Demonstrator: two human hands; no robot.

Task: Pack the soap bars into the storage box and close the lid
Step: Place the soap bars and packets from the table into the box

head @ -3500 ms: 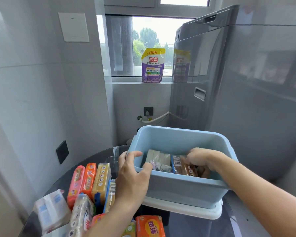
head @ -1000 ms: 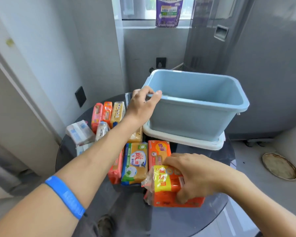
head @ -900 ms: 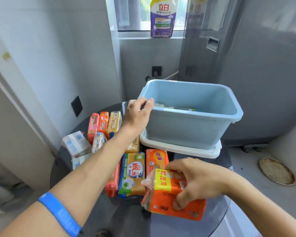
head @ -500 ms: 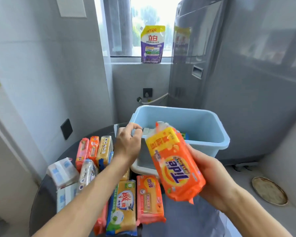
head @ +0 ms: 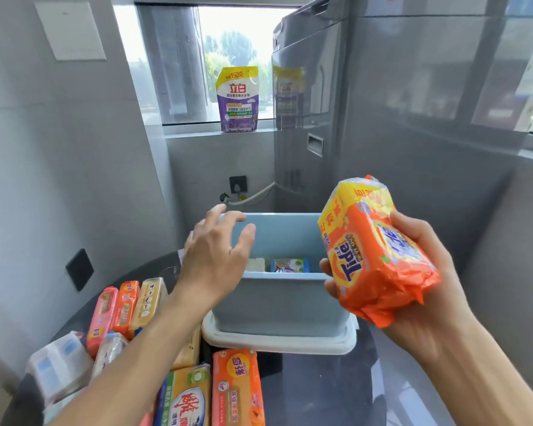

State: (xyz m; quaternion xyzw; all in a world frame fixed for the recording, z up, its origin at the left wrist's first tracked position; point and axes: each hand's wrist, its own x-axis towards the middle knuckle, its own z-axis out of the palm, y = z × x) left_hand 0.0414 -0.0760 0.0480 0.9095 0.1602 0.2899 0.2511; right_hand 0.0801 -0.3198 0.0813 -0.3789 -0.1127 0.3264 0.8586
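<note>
A light blue storage box (head: 277, 299) stands on its white lid (head: 277, 344) on a dark round table (head: 320, 388). Wrapped soap bars (head: 290, 265) lie inside the box. My right hand (head: 425, 290) grips an orange and yellow Tide soap pack (head: 373, 259), held in the air at the box's right side. My left hand (head: 216, 259) hovers over the box's left rim with fingers spread, holding nothing. Several wrapped soap bars (head: 126, 309) lie on the table to the left, and more soap bars (head: 234, 388) lie in front of the box.
A tall grey washing machine (head: 413, 118) stands behind and to the right of the table. A purple and yellow detergent pouch (head: 237, 99) stands on the window sill. Grey walls close in on the left. A white tissue pack (head: 59, 364) lies at the table's left edge.
My right hand lifted the Tide pack from the table and carried it up to the box's right side. My left hand let go of the box's rim and now hovers open.
</note>
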